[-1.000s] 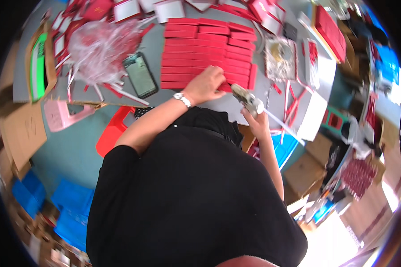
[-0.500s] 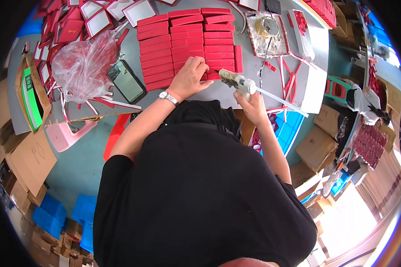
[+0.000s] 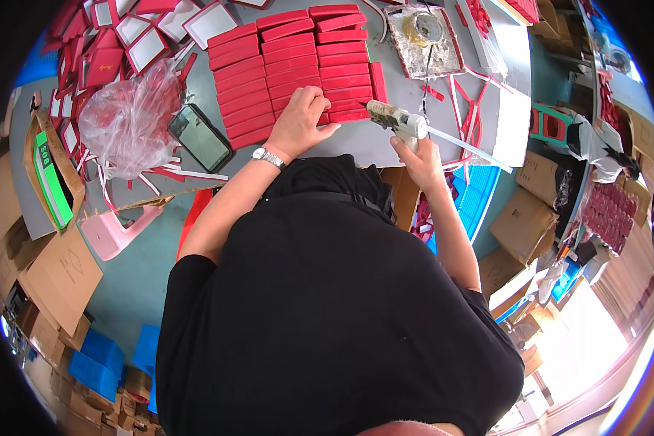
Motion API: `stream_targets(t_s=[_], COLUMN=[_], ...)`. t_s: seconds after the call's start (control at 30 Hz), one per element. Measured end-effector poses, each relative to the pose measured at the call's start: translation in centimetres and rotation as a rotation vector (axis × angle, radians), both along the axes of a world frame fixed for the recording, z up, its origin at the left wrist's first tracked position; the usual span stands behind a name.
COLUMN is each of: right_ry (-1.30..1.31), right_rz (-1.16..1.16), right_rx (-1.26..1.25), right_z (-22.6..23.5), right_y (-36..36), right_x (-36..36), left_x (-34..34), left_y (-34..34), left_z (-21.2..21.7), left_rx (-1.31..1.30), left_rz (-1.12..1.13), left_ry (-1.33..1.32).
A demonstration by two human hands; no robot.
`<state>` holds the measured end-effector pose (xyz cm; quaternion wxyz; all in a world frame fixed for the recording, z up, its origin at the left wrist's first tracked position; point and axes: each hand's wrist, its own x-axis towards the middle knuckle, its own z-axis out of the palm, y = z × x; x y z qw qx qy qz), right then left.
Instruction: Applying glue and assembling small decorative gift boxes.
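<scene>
Red boxes (image 3: pixel 292 64) stand packed in three columns on the grey table, with one more upright along the right side. My left hand (image 3: pixel 298 122), a silver watch on its wrist, lies at the near end of the middle column. Its fingers are bent over and its thumb is opposite, with a red box (image 3: pixel 323 118) between them; the fingertips are partly hidden. My right hand (image 3: pixel 420 161) is wrapped round a pale glue gun (image 3: pixel 403 120). A long clear glue stick (image 3: pixel 469 145) runs out of its back. The nozzle points left, by the near right corner of the boxes.
A phone (image 3: pixel 200 136) and a clear plastic bag (image 3: pixel 128 127) lie left of the boxes. Behind are loose red-and-white box parts (image 3: pixel 142 45). A stained tray with a tape roll (image 3: pixel 425 45) sits at the far right, near red-and-white ribbon strips (image 3: pixel 472 116).
The glue gun has moved right, its nozzle farther from the near red boxes. My left hand stays at the middle column. The whole view has shifted slightly.
</scene>
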<state>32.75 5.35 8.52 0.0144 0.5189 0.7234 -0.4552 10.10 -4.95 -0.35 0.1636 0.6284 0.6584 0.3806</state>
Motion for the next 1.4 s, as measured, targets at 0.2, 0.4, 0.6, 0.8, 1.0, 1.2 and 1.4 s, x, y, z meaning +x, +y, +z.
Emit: stream_targets(t_s=[0.2, 0.4, 0.6, 0.8, 1.0, 1.2, 1.4], right_ry=[0.002, 0.185, 0.268, 0.264, 0.125, 0.053, 0.026], right_rz=[0.060, -0.007, -0.038, 0.000, 0.047, 0.015, -0.047], right_rx=[0.087, -0.001, -0.130, -0.110, -0.031, 0.008, 0.015], right_z=[0.7, -0.8, -1.8, -3.0, -1.8, -1.6, -1.4], right_y=[0.0, 0.6, 0.4, 0.5, 0.4, 0.6, 0.9], right_x=[-0.1, 0.3, -1.1, -2.1, -2.5, -1.9, -1.1], left_x=[0.0, 0.1, 0.0, 0.1, 0.1, 0.0, 0.0], left_y=[0.0, 0.0, 0.0, 0.1, 0.2, 0.1, 0.1], left_z=[-0.1, -0.2, -0.2, -0.4, -0.2, -0.1, -0.1], left_rx=[-0.009, 0.004, 0.010, 0.016, 0.008, 0.000, 0.006], left_rz=[0.000, 0.025, 0.015, 0.029, 0.033, 0.021, 0.024], left_ry=[0.002, -0.007, -0.012, -0.008, -0.015, -0.004, 0.006])
